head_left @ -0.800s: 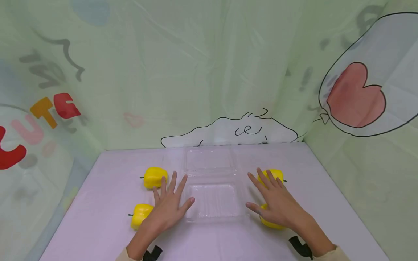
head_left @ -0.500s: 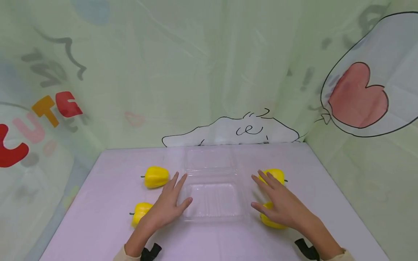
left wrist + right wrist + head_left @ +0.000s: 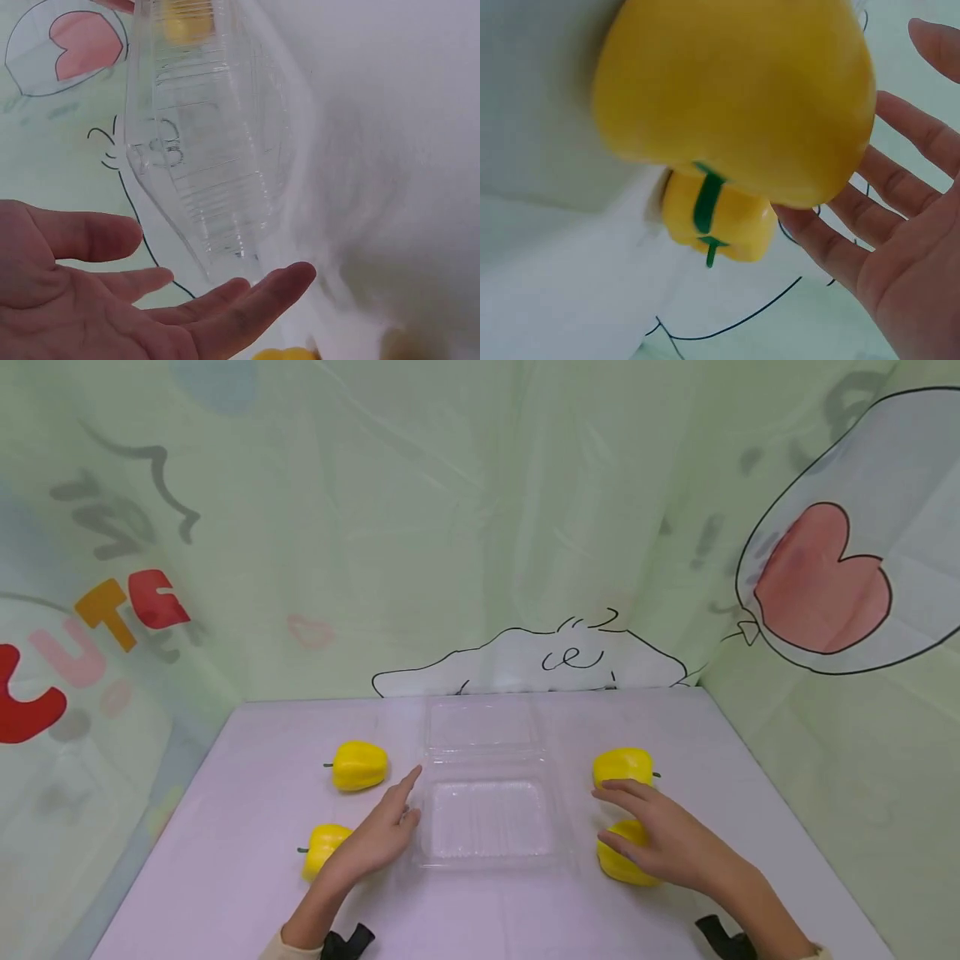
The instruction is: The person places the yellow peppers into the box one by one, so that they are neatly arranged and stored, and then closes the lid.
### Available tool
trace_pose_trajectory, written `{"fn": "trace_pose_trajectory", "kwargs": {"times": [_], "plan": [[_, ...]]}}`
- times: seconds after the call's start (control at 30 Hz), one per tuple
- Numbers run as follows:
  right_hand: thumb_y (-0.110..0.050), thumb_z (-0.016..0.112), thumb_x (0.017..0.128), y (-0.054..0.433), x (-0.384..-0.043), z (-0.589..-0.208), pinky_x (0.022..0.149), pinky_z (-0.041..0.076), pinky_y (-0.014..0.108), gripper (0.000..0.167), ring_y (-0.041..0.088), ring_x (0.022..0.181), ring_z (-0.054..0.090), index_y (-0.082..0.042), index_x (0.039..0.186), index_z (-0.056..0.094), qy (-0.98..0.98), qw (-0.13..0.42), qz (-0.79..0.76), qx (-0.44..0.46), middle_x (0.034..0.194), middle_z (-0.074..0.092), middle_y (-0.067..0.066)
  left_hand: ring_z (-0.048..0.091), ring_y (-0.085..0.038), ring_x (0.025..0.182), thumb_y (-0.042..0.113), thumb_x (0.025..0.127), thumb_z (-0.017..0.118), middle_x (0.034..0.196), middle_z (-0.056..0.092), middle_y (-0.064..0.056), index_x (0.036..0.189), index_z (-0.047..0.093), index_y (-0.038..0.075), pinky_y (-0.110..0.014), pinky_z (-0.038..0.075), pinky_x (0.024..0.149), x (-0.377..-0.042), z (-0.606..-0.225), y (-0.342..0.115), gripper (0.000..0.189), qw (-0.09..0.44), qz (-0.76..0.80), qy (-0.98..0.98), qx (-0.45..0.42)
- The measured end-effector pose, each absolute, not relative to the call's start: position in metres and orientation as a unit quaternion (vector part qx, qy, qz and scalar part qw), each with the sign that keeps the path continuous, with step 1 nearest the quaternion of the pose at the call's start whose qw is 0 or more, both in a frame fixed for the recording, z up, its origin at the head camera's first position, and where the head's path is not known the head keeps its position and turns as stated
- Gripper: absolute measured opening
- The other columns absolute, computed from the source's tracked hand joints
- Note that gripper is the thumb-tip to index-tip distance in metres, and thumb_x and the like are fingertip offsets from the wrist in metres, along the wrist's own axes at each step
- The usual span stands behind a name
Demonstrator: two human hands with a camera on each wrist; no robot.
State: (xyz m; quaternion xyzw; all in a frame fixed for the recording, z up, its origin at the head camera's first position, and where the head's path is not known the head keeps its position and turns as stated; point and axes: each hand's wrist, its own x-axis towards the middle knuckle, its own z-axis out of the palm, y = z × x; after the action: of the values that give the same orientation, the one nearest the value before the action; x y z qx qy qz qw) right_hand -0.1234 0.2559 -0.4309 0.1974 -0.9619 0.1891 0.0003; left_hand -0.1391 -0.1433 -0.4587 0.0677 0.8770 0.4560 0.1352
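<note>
A clear plastic clamshell container (image 3: 487, 818) lies with its lid (image 3: 482, 727) folded back. On its left are two yellow bell peppers, a far one (image 3: 360, 766) and a near one (image 3: 325, 850); on its right are two more, a far one (image 3: 622, 766) and a near one (image 3: 626, 860). My left hand (image 3: 378, 839) hovers beside the container's left wall with relaxed fingers, holding nothing; the left wrist view shows its palm (image 3: 127, 307). Above the near right pepper hangs my right hand (image 3: 675, 839), fingers bent loosely and partly hiding it. In the right wrist view, its fingers (image 3: 885, 202) extend past that pepper (image 3: 742, 90).
A pale lilac cloth covers the table (image 3: 495, 918). Light green printed curtains (image 3: 450, 527) enclose it at the back and both sides. A black wrist strap part (image 3: 348, 942) shows below the left wrist and another (image 3: 726, 937) below the right.
The right hand has drawn back and to the right, over the near right pepper, its fingers bending. The left hand has turned sideways, its spread fingers coming together. Peppers and container stay put.
</note>
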Motion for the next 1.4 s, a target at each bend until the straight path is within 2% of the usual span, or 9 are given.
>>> {"fn": "trace_pose_trajectory", "kwargs": {"times": [0.13, 0.27, 0.37, 0.47, 0.6, 0.8, 0.93, 1.13, 1.4], "plan": [[-0.037, 0.081, 0.093, 0.265, -0.122, -0.435, 0.107, 0.055, 0.062, 0.052, 0.037, 0.133, 0.063, -0.015, 0.139, 0.069, -0.957, 0.008, 0.200, 0.208, 0.146, 0.065, 0.011, 0.053, -0.045, 0.141, 0.010, 0.109, 0.045, 0.166, 0.039, -0.024, 0.169, 0.026, 0.016, -0.067, 0.044, 0.118, -0.139, -0.463, -0.141, 0.064, 0.146, 0.481, 0.863, 0.037], [-0.038, 0.083, 0.092, 0.272, -0.120, -0.438, 0.107, 0.055, 0.061, 0.053, 0.036, 0.131, 0.064, -0.014, 0.136, 0.070, -0.955, 0.003, 0.209, 0.210, 0.144, 0.066, 0.009, 0.056, -0.042, 0.135, 0.009, 0.106, 0.045, 0.164, 0.041, -0.024, 0.168, 0.028, 0.016, -0.051, 0.059, 0.101, -0.139, -0.466, -0.137, 0.064, 0.161, 0.520, 0.839, 0.011], [-0.043, 0.083, 0.090, 0.276, -0.119, -0.438, 0.106, 0.055, 0.061, 0.056, 0.035, 0.131, 0.065, -0.015, 0.137, 0.069, -0.954, -0.008, 0.219, 0.205, 0.144, 0.067, 0.007, 0.057, -0.040, 0.131, 0.009, 0.106, 0.047, 0.164, 0.041, -0.025, 0.168, 0.027, 0.016, -0.036, 0.061, 0.086, -0.139, -0.469, -0.134, 0.066, 0.166, 0.543, 0.823, -0.004], [-0.049, 0.083, 0.088, 0.281, -0.119, -0.440, 0.106, 0.055, 0.060, 0.061, 0.034, 0.131, 0.065, -0.016, 0.137, 0.069, -0.951, -0.012, 0.228, 0.208, 0.144, 0.067, 0.005, 0.059, -0.036, 0.123, 0.008, 0.105, 0.047, 0.164, 0.041, -0.025, 0.169, 0.026, 0.016, -0.032, 0.059, 0.080, -0.140, -0.471, -0.132, 0.067, 0.162, 0.555, 0.816, -0.016], [-0.050, 0.085, 0.086, 0.289, -0.117, -0.444, 0.101, 0.061, 0.049, 0.062, 0.031, 0.127, 0.066, -0.017, 0.136, 0.069, -0.947, 0.003, 0.232, 0.220, 0.142, 0.068, 0.001, 0.058, -0.033, 0.116, 0.008, 0.106, 0.046, 0.162, 0.043, -0.027, 0.169, 0.025, 0.016, -0.032, 0.059, 0.078, -0.141, -0.472, -0.130, 0.067, 0.152, 0.556, 0.817, -0.024], [-0.047, 0.086, 0.085, 0.299, -0.116, -0.452, 0.088, 0.063, 0.029, 0.064, 0.020, 0.118, 0.066, -0.016, 0.138, 0.067, -0.938, 0.000, 0.260, 0.230, 0.141, 0.068, 0.003, 0.057, -0.036, 0.121, 0.008, 0.106, 0.045, 0.162, 0.041, -0.027, 0.169, 0.024, 0.016, -0.034, 0.059, 0.081, -0.139, -0.470, -0.129, 0.067, 0.158, 0.559, 0.814, -0.026], [-0.047, 0.087, 0.083, 0.301, -0.116, -0.454, 0.086, 0.062, 0.026, 0.072, 0.021, 0.118, 0.066, -0.014, 0.142, 0.064, -0.935, -0.017, 0.275, 0.224, 0.144, 0.067, 0.006, 0.057, -0.037, 0.123, 0.008, 0.106, 0.045, 0.163, 0.041, -0.027, 0.169, 0.023, 0.016, -0.036, 0.060, 0.084, -0.139, -0.470, -0.129, 0.067, 0.161, 0.560, 0.812, -0.026], [-0.051, 0.088, 0.081, 0.302, -0.116, -0.456, 0.085, 0.060, 0.024, 0.076, 0.014, 0.122, 0.063, -0.016, 0.144, 0.062, -0.934, -0.042, 0.281, 0.215, 0.146, 0.066, 0.004, 0.058, -0.040, 0.128, 0.008, 0.106, 0.046, 0.163, 0.040, -0.028, 0.170, 0.021, 0.016, -0.042, 0.063, 0.089, -0.138, -0.471, -0.129, 0.068, 0.160, 0.558, 0.814, -0.024], [-0.051, 0.089, 0.079, 0.303, -0.116, -0.459, 0.088, 0.060, 0.024, 0.078, 0.013, 0.127, 0.062, -0.018, 0.144, 0.061, -0.934, -0.070, 0.288, 0.199, 0.146, 0.066, 0.003, 0.057, -0.036, 0.122, 0.009, 0.108, 0.045, 0.164, 0.039, -0.027, 0.171, 0.017, 0.017, -0.033, 0.059, 0.084, -0.135, -0.473, -0.130, 0.070, 0.160, 0.557, 0.815, -0.020]]}}
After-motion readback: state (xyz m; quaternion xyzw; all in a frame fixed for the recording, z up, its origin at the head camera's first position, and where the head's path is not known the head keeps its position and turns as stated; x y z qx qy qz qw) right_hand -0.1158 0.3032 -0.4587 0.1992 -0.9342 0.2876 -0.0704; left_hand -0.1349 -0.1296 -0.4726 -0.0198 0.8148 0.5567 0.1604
